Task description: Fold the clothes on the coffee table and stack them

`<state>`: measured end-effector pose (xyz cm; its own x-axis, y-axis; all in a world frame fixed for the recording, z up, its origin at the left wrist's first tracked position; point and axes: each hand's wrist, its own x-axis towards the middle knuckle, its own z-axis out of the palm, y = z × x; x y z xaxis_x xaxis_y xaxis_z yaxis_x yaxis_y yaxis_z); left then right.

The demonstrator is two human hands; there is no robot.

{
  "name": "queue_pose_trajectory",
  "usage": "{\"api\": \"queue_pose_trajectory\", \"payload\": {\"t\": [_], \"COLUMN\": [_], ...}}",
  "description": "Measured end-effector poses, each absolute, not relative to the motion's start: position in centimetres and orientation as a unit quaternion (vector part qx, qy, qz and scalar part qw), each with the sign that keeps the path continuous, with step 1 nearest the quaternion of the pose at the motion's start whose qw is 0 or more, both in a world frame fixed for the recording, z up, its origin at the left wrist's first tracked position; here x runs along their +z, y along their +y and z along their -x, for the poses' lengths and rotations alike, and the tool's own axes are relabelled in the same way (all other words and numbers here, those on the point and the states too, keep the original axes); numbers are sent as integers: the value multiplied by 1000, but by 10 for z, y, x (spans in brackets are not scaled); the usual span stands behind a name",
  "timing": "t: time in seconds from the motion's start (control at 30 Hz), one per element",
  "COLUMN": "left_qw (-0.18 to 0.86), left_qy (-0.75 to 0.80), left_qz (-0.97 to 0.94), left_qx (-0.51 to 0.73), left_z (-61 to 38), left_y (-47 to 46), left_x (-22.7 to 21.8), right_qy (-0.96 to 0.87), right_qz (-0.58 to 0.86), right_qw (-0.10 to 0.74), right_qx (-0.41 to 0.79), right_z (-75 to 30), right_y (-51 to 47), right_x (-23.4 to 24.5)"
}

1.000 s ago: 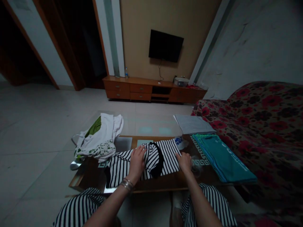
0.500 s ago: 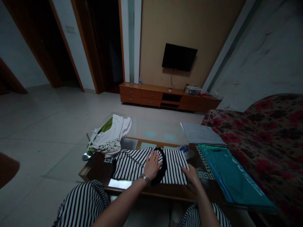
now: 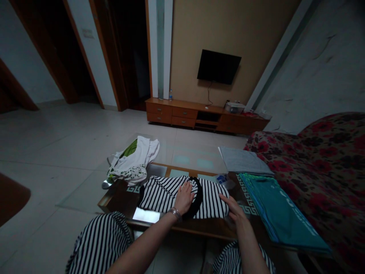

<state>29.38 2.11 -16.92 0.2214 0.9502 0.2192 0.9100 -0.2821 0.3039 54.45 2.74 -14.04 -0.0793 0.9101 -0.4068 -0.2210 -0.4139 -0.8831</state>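
A black-and-white striped shirt (image 3: 162, 192) with a black collar lies spread on the glass-topped coffee table (image 3: 119, 198) in front of me. My left hand (image 3: 184, 197) rests flat on its middle beside the collar, fingers stretched out, with a bracelet at the wrist. My right hand (image 3: 235, 210) lies at the shirt's right edge, fingers extended and touching the fabric. Neither hand grips anything.
A heap of white and green clothes (image 3: 132, 161) sits at the table's far left. A folded grey garment (image 3: 242, 160) and a folded teal garment (image 3: 275, 207) lie to the right. A floral sofa (image 3: 322, 167) stands right, a TV cabinet (image 3: 205, 116) against the far wall.
The shirt's bunched middle has been smoothed flatter. My left hand moved from the bunched fabric to beside the collar; my right hand shifted along the shirt's right edge. The view swung left.
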Motion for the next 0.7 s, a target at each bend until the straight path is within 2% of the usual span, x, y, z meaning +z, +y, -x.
{"api": "queue_pose_trajectory", "payload": {"t": [0.2, 0.47, 0.7], "left_qw": [54, 175, 154], "left_qy": [573, 530, 518], "left_qz": [-794, -771, -808], "left_qx": [195, 307, 235], "left_z": [-290, -257, -211], "left_y": [19, 13, -10], "left_x": [-172, -167, -151], "right_qy": [-351, -432, -453], "right_qz": [451, 348, 337], "right_qw": [493, 481, 453], "right_qx": [656, 679, 690], "right_z": [-498, -409, -341], "right_y": [16, 23, 35], "right_x": [-104, -67, -67]}}
